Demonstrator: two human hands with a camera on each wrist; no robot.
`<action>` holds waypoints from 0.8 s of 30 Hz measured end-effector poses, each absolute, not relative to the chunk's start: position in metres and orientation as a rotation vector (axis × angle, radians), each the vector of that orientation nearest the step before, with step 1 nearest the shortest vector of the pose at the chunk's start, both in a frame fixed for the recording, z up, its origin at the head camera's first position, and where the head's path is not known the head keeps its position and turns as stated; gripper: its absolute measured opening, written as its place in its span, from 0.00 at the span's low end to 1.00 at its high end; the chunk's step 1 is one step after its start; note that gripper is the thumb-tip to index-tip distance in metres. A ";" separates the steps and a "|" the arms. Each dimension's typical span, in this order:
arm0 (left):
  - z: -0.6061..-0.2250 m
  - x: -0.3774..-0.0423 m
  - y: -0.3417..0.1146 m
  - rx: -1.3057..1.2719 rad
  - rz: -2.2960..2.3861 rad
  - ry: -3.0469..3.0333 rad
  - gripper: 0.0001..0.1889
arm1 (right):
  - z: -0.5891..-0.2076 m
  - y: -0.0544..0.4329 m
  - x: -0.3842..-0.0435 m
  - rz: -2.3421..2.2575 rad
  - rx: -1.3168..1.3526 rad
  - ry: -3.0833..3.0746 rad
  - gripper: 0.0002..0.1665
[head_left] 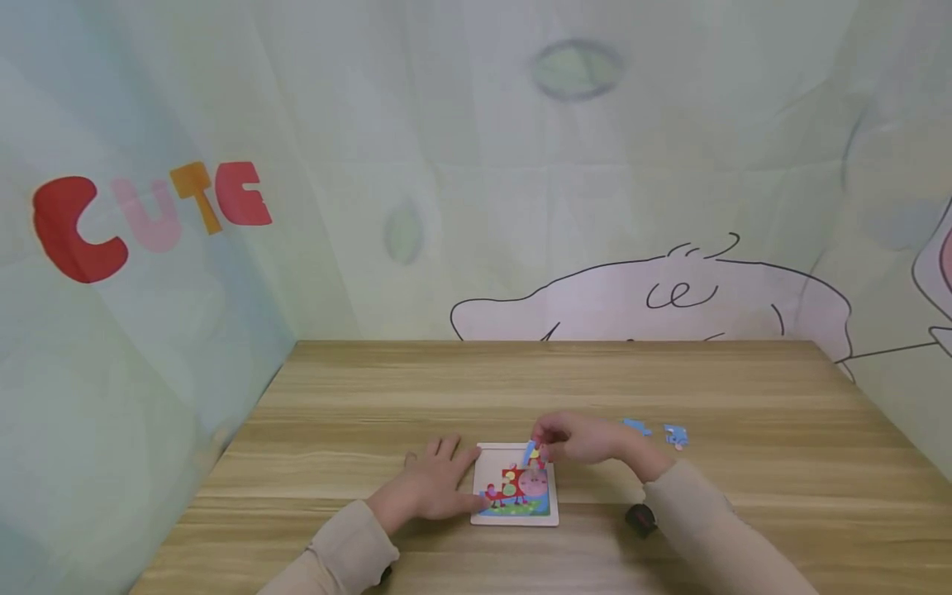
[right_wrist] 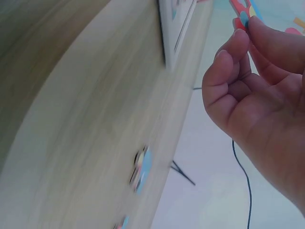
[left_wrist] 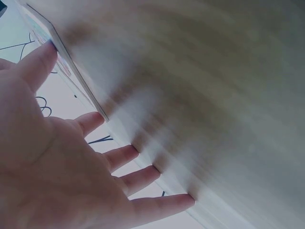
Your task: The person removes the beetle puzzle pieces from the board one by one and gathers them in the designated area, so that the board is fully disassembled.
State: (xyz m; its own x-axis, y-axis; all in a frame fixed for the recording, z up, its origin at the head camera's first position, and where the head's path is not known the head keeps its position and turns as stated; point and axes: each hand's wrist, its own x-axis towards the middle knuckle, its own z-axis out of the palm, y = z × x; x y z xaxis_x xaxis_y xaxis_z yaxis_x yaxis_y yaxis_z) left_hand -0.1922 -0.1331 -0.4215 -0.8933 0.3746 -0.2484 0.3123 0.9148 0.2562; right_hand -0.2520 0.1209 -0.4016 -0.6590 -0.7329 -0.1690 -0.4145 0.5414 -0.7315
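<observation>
A square jigsaw puzzle in a pale tray (head_left: 515, 521) lies on the table, its lower part filled with a colourful picture and its upper left bare. My left hand (head_left: 435, 483) is spread flat at the tray's left side, thumb on the lower left edge and the other fingertips on the tabletop. Between thumb and fingers my right hand (head_left: 583, 438) pinches a puzzle piece (head_left: 537, 454), red, blue and yellow, over the tray's upper right. In the right wrist view the same puzzle piece (right_wrist: 243, 14) stands tilted up from the fingertips.
Two loose blue puzzle pieces, one nearer (head_left: 636, 426) and one farther right (head_left: 676, 435), lie on the wooden table (head_left: 357, 388) beyond the right wrist. A black object (head_left: 641, 521) shows below the right forearm. Printed cloth walls stand behind and to the left.
</observation>
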 end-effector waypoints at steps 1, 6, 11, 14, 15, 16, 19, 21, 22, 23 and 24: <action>-0.422 -0.192 -0.133 0.510 0.302 2.783 0.42 | -0.402 0.125 -0.252 -0.931 -0.936 2.320 0.02; -0.424 -0.193 -0.134 0.511 0.297 2.788 0.42 | -0.407 0.144 -0.252 -0.930 -0.977 2.336 0.02; -0.425 -0.193 -0.134 0.509 0.300 2.788 0.42 | -0.411 0.158 -0.252 -0.909 -0.959 2.348 0.01; -0.425 -0.193 -0.134 0.500 0.310 2.786 0.42 | -0.413 0.164 -0.251 -0.893 -0.940 2.357 0.02; -0.425 -0.193 -0.134 0.498 0.313 2.785 0.42 | -0.414 0.165 -0.250 -0.889 -0.927 2.360 0.02; -0.424 -0.193 -0.134 0.496 0.315 2.784 0.42 | -0.415 0.166 -0.250 -0.892 -0.915 2.360 0.02; -0.425 -0.193 -0.134 0.495 0.314 2.784 0.42 | -0.418 0.170 -0.249 -0.900 -0.878 2.360 0.02; -0.425 -0.193 -0.134 0.499 0.310 2.785 0.42 | -0.419 0.172 -0.248 -0.912 -0.869 2.352 0.02; -0.425 -0.193 -0.134 0.500 0.309 2.785 0.42 | -0.420 0.173 -0.248 -0.915 -0.870 2.350 0.03; -0.425 -0.193 -0.134 0.503 0.308 2.786 0.42 | -0.421 0.174 -0.248 -0.915 -0.870 2.351 0.03; -0.425 -0.193 -0.134 0.505 0.307 2.786 0.42 | -0.422 0.175 -0.248 -0.916 -0.874 2.351 0.03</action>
State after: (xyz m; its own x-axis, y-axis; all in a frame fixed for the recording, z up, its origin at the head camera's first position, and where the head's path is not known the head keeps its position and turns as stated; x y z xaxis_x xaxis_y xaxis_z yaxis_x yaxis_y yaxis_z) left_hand -0.1932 -0.1343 -0.4253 -0.8957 0.3705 -0.2459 0.3080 0.9158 0.2580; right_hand -0.2485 0.1747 -0.4216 -0.6883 -0.7008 -0.1873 -0.3892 0.5746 -0.7200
